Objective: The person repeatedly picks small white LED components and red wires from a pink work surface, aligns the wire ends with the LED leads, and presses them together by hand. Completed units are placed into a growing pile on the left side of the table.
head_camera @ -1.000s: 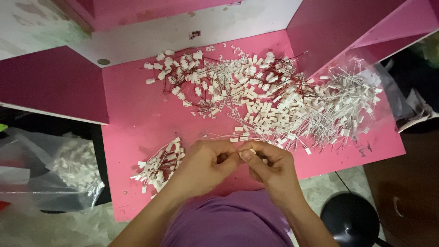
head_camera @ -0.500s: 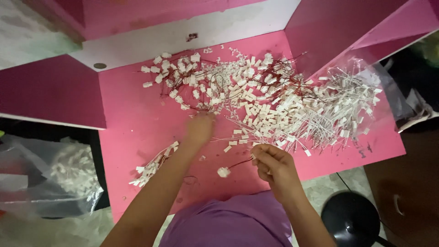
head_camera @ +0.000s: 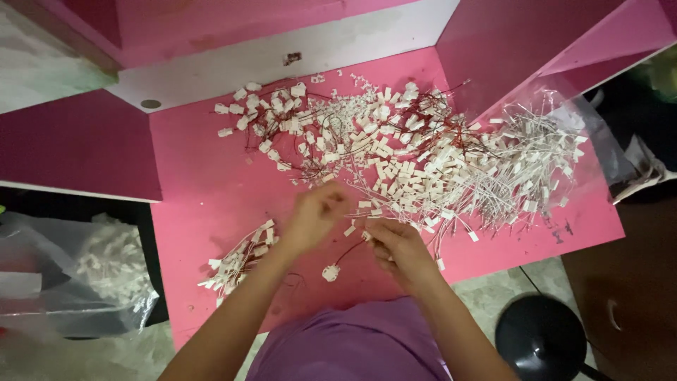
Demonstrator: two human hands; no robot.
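My right hand (head_camera: 400, 248) is pinched on a thin red wire (head_camera: 347, 252) that ends in a small round white piece (head_camera: 330, 272), which lies on the pink tabletop (head_camera: 204, 190). Just to its left, my left hand (head_camera: 314, 213) is blurred, with its fingers curled, at the near edge of the big heap of white connectors with red wires (head_camera: 352, 137). A small white connector (head_camera: 350, 231) sits between the two hands. I cannot make out whether the left hand holds anything.
A small bundle of finished white pieces (head_camera: 240, 259) lies front left. White-wired connectors (head_camera: 522, 162) are spread on clear plastic at the right. A plastic bag of white parts (head_camera: 106, 268) sits off the table's left, and a black stool (head_camera: 541, 340) stands at lower right.
Both hands were together at the front. My left hand then reached out to the heap and has now drawn back toward my right hand, which has stayed holding the red wire.
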